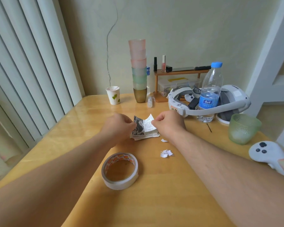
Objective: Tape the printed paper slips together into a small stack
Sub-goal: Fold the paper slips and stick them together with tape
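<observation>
A yellow wooden counter (179,185) is carrying everything here. A small stack of printed slips (145,134) is lying on it directly under the two grips. Nearer the person than the grips, a roll of tape (120,171) is lying flat, and white paper scraps (166,153) are sitting just beside the right grip's wrist. Beyond the left grip, a paper cup (113,95) is standing upright near the wall, with a tall tower of stacked cups (138,71) beside it. Beyond the right grip, a small wooden shelf (179,72), a white headset (208,102) and a water bottle (210,92) are crowding together. Far off to the right grip's outer side, a green glass (243,128) is standing, and a white controller (269,153) is lying at the counter's edge.
</observation>
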`<action>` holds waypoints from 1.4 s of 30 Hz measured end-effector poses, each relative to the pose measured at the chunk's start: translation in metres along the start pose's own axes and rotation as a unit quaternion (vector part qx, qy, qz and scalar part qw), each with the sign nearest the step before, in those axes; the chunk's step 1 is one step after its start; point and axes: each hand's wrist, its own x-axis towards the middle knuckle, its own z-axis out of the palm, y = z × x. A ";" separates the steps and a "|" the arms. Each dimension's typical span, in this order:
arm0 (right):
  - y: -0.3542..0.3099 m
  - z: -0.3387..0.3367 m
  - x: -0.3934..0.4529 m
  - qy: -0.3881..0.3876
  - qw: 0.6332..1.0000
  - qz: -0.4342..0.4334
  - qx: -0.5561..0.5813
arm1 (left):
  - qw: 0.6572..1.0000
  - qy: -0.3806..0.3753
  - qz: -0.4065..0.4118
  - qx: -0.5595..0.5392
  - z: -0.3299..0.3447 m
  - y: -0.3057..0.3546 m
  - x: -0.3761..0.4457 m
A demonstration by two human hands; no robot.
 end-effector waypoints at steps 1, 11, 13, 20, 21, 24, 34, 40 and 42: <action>0.000 0.002 0.002 -0.001 1.000 -0.005 -0.019 | 1.000 -0.005 0.002 0.021 0.002 -0.002 0.001; 0.010 0.016 0.001 0.000 0.992 -0.048 -0.119 | 0.996 0.013 0.016 0.092 0.009 -0.017 0.011; 0.012 0.016 -0.001 0.003 0.987 -0.068 -0.143 | 0.994 0.017 0.022 0.109 0.011 -0.018 0.012; 0.010 0.022 0.001 -0.002 0.967 -0.095 -0.237 | 0.991 0.033 0.043 0.119 0.010 -0.023 0.012; 0.009 0.022 0.001 0.003 0.962 -0.097 -0.256 | 0.992 0.032 0.045 0.116 0.009 -0.024 0.011; 0.009 0.022 0.001 0.000 0.953 -0.095 -0.288 | 0.992 -0.003 0.055 0.116 0.003 -0.023 0.006; -0.001 -0.007 -0.087 -0.035 0.966 -0.173 -0.188 | 0.955 -0.205 0.192 0.098 -0.062 -0.018 -0.094; 0.008 -0.014 -0.105 0.023 0.967 -0.229 -0.114 | 0.907 -0.237 0.243 0.250 -0.057 -0.010 -0.125; 0.011 -0.018 -0.104 0.049 0.969 -0.238 -0.043 | 0.929 -0.201 0.235 0.202 -0.057 -0.005 -0.123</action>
